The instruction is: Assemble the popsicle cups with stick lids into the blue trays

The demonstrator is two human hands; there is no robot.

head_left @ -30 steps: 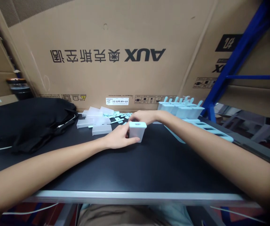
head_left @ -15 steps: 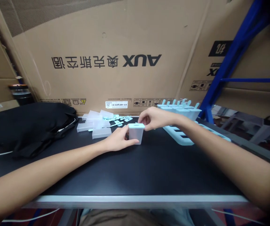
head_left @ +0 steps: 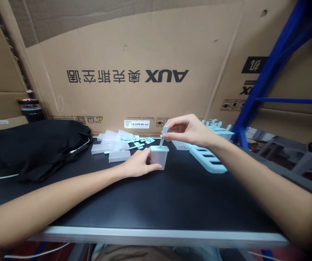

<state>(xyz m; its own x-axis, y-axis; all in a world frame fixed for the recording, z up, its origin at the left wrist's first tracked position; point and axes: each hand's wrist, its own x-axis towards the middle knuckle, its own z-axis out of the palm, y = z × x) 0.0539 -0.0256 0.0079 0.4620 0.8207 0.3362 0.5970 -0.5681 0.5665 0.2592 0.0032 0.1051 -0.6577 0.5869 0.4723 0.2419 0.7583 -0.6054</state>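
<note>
A clear mould cup [head_left: 158,160] with a light blue lid [head_left: 156,148] stands upright on the black table. My left hand [head_left: 142,162] grips the cup from its left side, thumb across the front. Between the thumb and fingers of my right hand [head_left: 184,129] is a light blue stick [head_left: 163,136], held upright with its lower end at the lid's opening. How deep the stick sits in the cup I cannot make out.
Several clear cups [head_left: 119,156] and blue sticks and lids [head_left: 139,145] lie behind my left hand. A blue slotted rack [head_left: 213,166] and filled-in moulds [head_left: 225,135] are at the right. A black cloth bag [head_left: 33,145] lies left, before a large cardboard box [head_left: 104,98].
My right hand has risen slightly and now holds a blue stick upright over the lid, whose opening showed without a stick before. The camera view has shifted a little.
</note>
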